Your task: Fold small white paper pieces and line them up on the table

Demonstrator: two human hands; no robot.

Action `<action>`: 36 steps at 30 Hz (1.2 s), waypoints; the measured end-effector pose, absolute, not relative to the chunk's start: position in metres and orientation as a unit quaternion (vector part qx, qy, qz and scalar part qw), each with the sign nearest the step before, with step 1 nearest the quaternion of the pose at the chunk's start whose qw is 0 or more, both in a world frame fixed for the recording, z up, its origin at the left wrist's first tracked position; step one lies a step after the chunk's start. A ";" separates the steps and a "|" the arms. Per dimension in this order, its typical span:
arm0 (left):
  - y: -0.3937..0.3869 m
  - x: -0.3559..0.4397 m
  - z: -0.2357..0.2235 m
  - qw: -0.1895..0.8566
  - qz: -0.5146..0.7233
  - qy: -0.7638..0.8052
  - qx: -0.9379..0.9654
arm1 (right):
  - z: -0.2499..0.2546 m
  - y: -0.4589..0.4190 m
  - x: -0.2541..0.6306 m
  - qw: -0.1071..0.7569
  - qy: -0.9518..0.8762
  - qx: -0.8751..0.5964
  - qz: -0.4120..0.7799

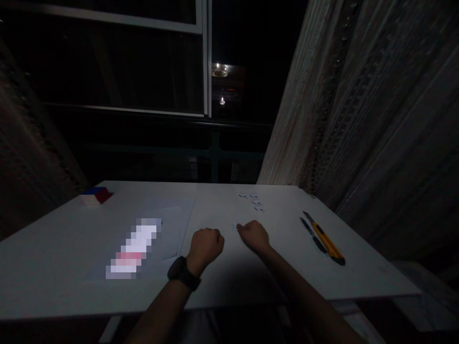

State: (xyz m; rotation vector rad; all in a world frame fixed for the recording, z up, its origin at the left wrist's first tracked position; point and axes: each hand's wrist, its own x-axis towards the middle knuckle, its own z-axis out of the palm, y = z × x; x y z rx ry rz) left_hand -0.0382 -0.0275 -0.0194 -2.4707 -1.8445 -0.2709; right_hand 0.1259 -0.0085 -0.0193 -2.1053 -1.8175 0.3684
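My left hand (205, 246), with a black watch (183, 273) on its wrist, is curled into a fist over the white table. Its fingers hide whatever may be inside. My right hand (255, 235) is closed, thumb and fingertips at the edge of a small paper slip (234, 226) with dark marks. Whether the slip is lifted or lies flat I cannot tell. Farther back, several similar small marked slips (254, 202) lie in a loose group.
A yellow box cutter (327, 241) and a black pen (313, 235) lie at right. On the left are paper sheets (172, 229), a bright pixelated phone-like shape (134, 246) and a blue, red and white block (95, 195). A curtain (292, 95) hangs behind the table (222, 200).
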 end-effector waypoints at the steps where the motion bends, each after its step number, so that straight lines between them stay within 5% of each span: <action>1: -0.027 -0.038 -0.020 0.025 -0.089 -0.594 -0.799 | -0.020 -0.008 0.126 0.166 -0.641 -0.740 0.123; 17: -0.028 -0.037 -0.017 0.012 -0.085 -0.607 -0.790 | -0.023 -0.011 0.134 0.205 -0.641 -0.706 0.221; 24: -0.027 -0.038 -0.019 0.023 -0.091 -0.594 -0.799 | -0.016 -0.016 0.116 0.177 -0.648 -0.740 0.014; 36: -0.027 -0.038 -0.017 0.000 -0.079 -0.597 -0.798 | 0.005 0.062 0.149 0.059 -0.757 -0.648 -0.056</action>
